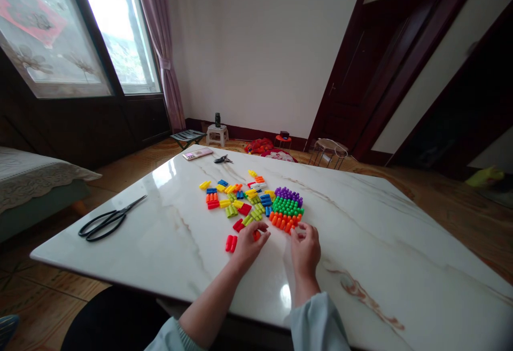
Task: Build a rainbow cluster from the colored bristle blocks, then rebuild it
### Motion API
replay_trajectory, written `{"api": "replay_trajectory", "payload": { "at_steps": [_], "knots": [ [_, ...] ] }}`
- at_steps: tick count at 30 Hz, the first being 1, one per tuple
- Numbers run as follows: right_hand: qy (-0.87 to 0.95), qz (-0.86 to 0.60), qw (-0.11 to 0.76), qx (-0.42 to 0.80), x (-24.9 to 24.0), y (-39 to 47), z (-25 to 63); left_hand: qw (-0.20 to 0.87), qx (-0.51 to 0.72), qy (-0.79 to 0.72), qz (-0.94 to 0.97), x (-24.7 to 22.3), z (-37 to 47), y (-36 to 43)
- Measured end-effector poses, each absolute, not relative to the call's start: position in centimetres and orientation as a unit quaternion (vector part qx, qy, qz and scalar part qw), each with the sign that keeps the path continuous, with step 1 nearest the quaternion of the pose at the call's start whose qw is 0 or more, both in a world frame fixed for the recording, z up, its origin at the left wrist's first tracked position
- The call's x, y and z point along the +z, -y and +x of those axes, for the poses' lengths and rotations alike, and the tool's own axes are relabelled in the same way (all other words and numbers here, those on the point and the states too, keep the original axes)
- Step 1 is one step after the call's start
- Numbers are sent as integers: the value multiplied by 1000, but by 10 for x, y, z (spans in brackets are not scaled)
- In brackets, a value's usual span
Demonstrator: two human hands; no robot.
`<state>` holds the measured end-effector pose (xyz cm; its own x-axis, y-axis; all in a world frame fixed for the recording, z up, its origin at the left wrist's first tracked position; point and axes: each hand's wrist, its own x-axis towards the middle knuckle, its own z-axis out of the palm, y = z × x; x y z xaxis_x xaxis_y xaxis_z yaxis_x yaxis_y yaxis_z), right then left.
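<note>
My left hand (250, 242) is curled around an orange bullet-shaped plastic block (257, 235), partly hidden by the fingers. My right hand (306, 245) pinches at the near right corner of the orange row (282, 221), thumb and forefinger on an orange piece there. Behind that row, green blocks (287, 206) and purple blocks (289, 195) stand packed together in one tidy patch. Left of the patch lie loose clusters in yellow, blue, lime and red, among them lime blocks (253, 216). A red pair (231, 243) rests beside my left wrist.
Black-handled scissors (105, 224) lie on the left of the marble-patterned table (385, 244). Near its far edge are a phone (197, 153) and small black pliers (223, 159). Beyond stand a white stool (217, 134) and a wire-framed stool (329, 150).
</note>
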<state>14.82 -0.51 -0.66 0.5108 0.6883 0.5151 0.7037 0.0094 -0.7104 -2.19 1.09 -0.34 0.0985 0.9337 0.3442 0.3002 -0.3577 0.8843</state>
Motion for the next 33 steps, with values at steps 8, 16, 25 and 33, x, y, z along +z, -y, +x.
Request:
{"api": "replay_trajectory", "payload": {
  "at_steps": [8,16,25,33],
  "knots": [
    [484,-794,366,24,-2,8,146,320,479,-472,667,-1,-21,-9],
    [501,-761,411,0,-2,10,145,343,488,-469,651,3,-23,-10],
    [736,-517,412,144,10,14,118,413,466,-426,656,14,-30,0],
    [753,-475,412,194,9,15,119,391,435,-396,708,20,-31,5]
  ]
}}
